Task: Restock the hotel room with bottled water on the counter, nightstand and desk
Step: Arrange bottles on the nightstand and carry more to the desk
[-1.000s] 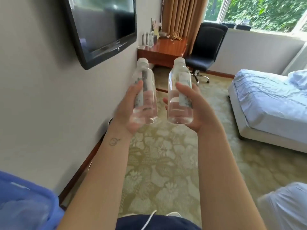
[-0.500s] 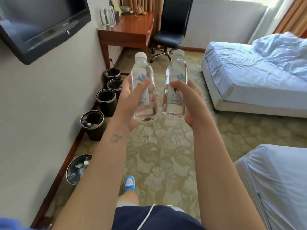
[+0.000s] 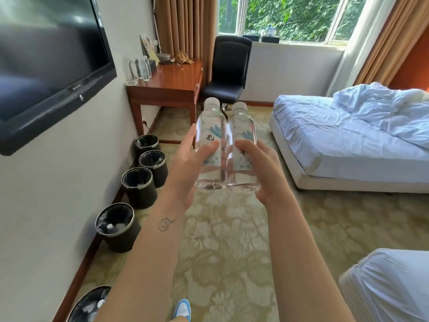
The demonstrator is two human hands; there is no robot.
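Left hand: the left hand (image 3: 192,163) is gripping a clear plastic water bottle with a white cap (image 3: 210,126), with the thumb lying across the label and the fingers wrapping behind.
Right hand: the right hand (image 3: 260,168) is gripping a second clear white-capped water bottle (image 3: 242,129) in the same manner.
Bottle position: both are being carried upright in the air above the patterned beige carpet (image 3: 232,240). They are side by side and touching along their walls.
Likely destination: the glossy red-brown wooden table (image 3: 176,77) is standing far left against the wall, well apart from the hands. A group of clear bottles (image 3: 139,68) is already standing at its far left corner.
Risk, slipping: each grip is sitting low on a smooth wall, so a jolt could be tipping a bottle out over the thumb.
Risk, knocking: the two bottles are pressing together, so a twist of either wrist could be levering the other loose.
Risk, floor: round black waste bins (image 3: 137,187) are lining the left wall near the walking line. A foot could be catching one, or a dropped bottle could be landing inside.
Risk, placing: setting down close to the standing group could be toppling it. The black office chair (image 3: 228,66) is crowding the table's right end.
Risk, count: the counter and nightstand are not showing, so the table could be getting overstocked.
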